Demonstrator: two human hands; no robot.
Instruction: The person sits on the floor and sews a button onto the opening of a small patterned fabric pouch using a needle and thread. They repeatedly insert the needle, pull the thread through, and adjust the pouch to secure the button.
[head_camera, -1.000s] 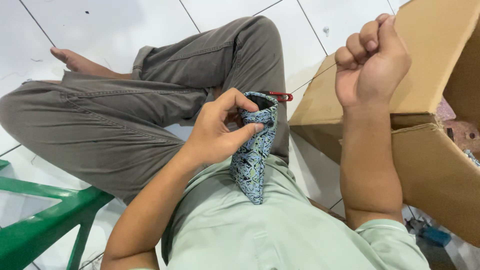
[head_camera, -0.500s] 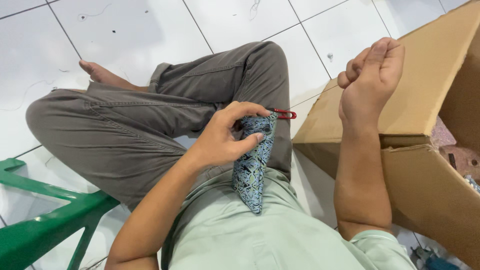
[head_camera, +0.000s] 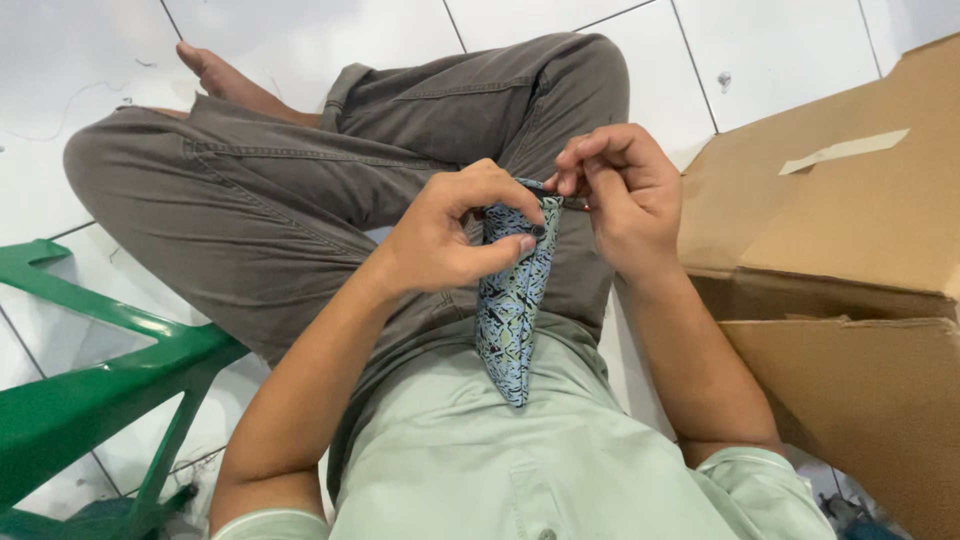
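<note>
I sit cross-legged on a white tiled floor in grey trousers and a pale green shirt. My left hand (head_camera: 455, 235) grips the top of a blue patterned cloth pouch (head_camera: 512, 310) that hangs down over my lap. My right hand (head_camera: 620, 195) has come to the pouch's upper edge, its fingertips pinching at the rim beside a small dark and red piece there. Both hands touch the pouch at its top. What the fingertips hold exactly is hidden.
A large open cardboard box (head_camera: 850, 240) stands at my right, close to my right forearm. A green plastic chair frame (head_camera: 90, 390) lies at the lower left. My bare foot (head_camera: 215, 70) rests at the upper left on the tiles.
My right hand has dropped from the cardboard box's edge and moved left onto the pouch's top. My left hand keeps its hold on the pouch. The view has shifted slightly.
</note>
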